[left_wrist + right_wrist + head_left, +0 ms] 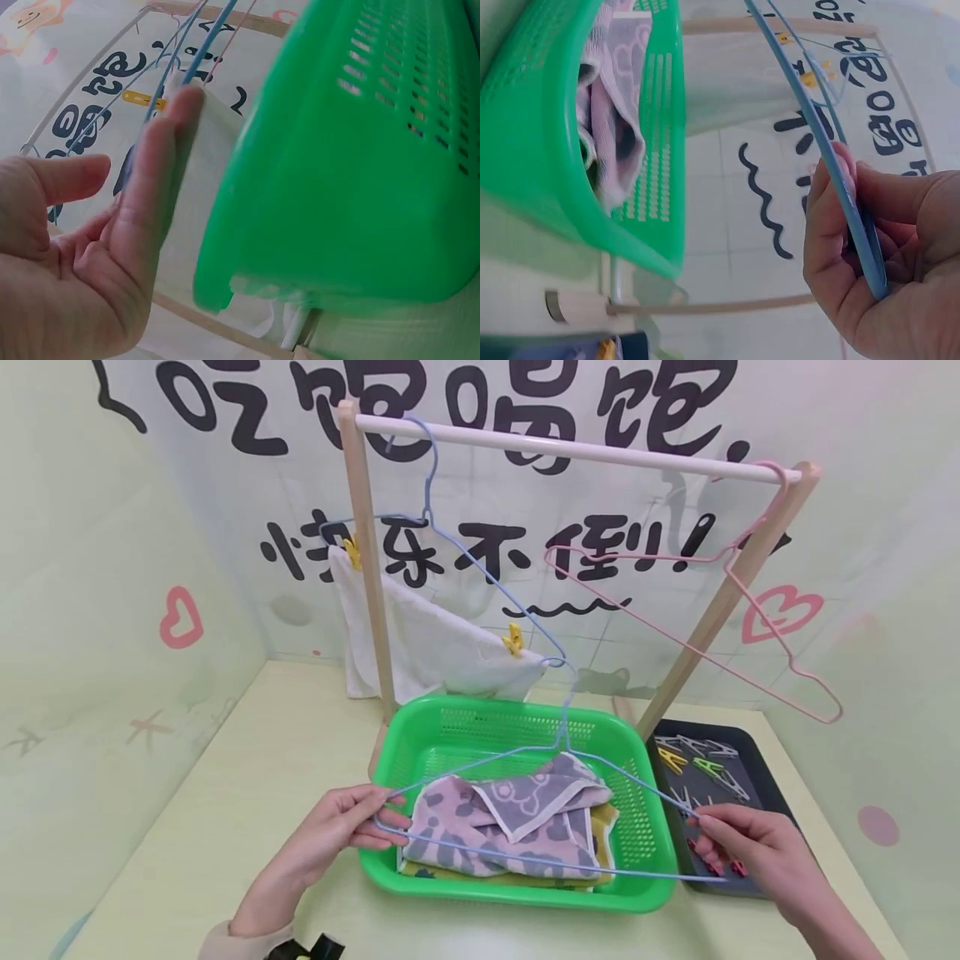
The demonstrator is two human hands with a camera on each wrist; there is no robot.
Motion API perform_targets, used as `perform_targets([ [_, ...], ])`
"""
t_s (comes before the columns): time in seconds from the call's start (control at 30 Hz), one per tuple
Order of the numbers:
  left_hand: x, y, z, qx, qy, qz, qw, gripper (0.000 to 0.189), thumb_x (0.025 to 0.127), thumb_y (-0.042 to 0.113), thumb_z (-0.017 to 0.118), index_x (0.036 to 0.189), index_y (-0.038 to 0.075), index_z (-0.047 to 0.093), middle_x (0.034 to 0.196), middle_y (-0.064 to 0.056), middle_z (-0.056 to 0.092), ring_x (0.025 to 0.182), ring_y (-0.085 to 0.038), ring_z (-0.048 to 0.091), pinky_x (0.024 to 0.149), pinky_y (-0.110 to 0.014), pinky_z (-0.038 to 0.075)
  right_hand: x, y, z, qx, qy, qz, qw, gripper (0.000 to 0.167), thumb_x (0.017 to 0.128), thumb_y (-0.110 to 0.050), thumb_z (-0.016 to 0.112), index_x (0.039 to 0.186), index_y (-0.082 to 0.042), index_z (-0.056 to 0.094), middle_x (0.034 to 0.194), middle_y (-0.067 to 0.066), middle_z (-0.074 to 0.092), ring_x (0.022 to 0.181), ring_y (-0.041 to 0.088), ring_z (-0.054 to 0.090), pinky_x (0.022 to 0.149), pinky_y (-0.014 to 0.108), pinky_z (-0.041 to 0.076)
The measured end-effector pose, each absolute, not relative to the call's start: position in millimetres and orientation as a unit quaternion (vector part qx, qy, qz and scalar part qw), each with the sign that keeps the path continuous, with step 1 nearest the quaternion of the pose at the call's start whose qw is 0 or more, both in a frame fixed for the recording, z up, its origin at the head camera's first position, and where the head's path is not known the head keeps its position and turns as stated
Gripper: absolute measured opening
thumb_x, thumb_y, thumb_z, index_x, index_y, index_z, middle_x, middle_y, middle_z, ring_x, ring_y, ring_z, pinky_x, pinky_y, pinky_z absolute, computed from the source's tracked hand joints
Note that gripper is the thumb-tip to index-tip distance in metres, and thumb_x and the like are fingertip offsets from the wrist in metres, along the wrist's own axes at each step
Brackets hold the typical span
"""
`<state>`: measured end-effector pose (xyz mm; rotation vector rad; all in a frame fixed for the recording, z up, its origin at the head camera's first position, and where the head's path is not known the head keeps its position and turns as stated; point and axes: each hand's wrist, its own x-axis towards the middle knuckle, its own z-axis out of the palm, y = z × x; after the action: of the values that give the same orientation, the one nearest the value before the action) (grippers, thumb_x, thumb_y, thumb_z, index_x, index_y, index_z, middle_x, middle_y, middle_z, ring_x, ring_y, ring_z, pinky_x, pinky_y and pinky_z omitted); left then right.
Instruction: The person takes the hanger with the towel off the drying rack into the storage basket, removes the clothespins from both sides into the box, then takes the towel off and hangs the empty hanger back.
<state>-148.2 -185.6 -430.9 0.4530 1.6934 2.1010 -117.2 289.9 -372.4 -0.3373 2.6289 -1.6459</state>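
Observation:
A light-blue clothes hanger [562, 737] is held up in front of the green basket [517, 897], its hook upward. My right hand [757, 847] pinches its right end between thumb and curled fingers, clearly seen in the right wrist view. At the other end my left hand [341, 818] supports the corner on nearly straight fingers, the thumb standing apart in the left wrist view. Behind the wire, a pink-and-grey patterned towel [495, 831] lies in the basket over a mustard-yellow cloth [603, 835].
Behind stands a wooden rack with a white rail [570, 446]. On it hang another blue hanger [480, 564], with a white cloth [442, 647] clipped by yellow clothespins [513, 640], and a pink hanger [637, 612]. A dark tray [757, 760] of clothespins lies right of the basket.

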Motion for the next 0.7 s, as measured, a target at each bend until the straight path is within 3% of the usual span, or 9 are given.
perform_targets([
  [0.2, -157, -189, -429, 0.088, 0.68, 0.725, 0.066, 0.029, 0.101, 0.014, 0.045, 0.101, -0.01, 0.06, 0.086, -0.003, 0.072, 0.077, -0.015, 0.069, 0.07, -0.03, 0.057, -101, 322, -366, -0.157, 0.826, -0.538, -0.062, 0.035, 0.089, 0.018, 0.047, 0.1, -0.007, 0.069, 0.073, 0.0, 0.066, 0.064, 0.007, 0.06, 0.057, 0.017, 0.051],
  [0.37, -177, -190, -435, -0.023, 0.728, 0.684, -0.037, 0.032, 0.1, 0.018, 0.047, 0.107, -0.012, 0.058, 0.091, 0.002, 0.071, 0.084, -0.006, 0.067, 0.074, -0.024, 0.056, -93, 351, -356, -0.164, 0.843, -0.498, -0.123, 0.038, 0.088, 0.021, 0.045, 0.101, -0.006, 0.07, 0.074, -0.003, 0.068, 0.065, 0.003, 0.06, 0.06, 0.011, 0.05],
  [0.53, -197, -193, -451, -0.043, 0.755, 0.653, -0.02, 0.038, 0.1, 0.02, 0.046, 0.124, -0.01, 0.05, 0.122, -0.022, 0.058, 0.096, 0.0, 0.06, 0.088, -0.022, 0.051, -96, 373, -344, -0.192, 0.767, -0.59, -0.162, 0.034, 0.089, 0.021, 0.042, 0.096, 0.002, 0.069, 0.074, 0.001, 0.067, 0.064, 0.005, 0.061, 0.054, 0.012, 0.049],
  [0.7, -207, -190, -463, -0.036, 0.758, 0.65, 0.035, 0.045, 0.1, 0.022, 0.046, 0.134, -0.007, 0.042, 0.132, -0.027, 0.049, 0.098, -0.001, 0.058, 0.087, -0.018, 0.049, -106, 390, -323, -0.152, 0.79, -0.554, -0.215, 0.043, 0.094, 0.013, 0.042, 0.095, -0.018, 0.071, 0.069, -0.009, 0.067, 0.058, -0.003, 0.059, 0.05, 0.006, 0.045],
])
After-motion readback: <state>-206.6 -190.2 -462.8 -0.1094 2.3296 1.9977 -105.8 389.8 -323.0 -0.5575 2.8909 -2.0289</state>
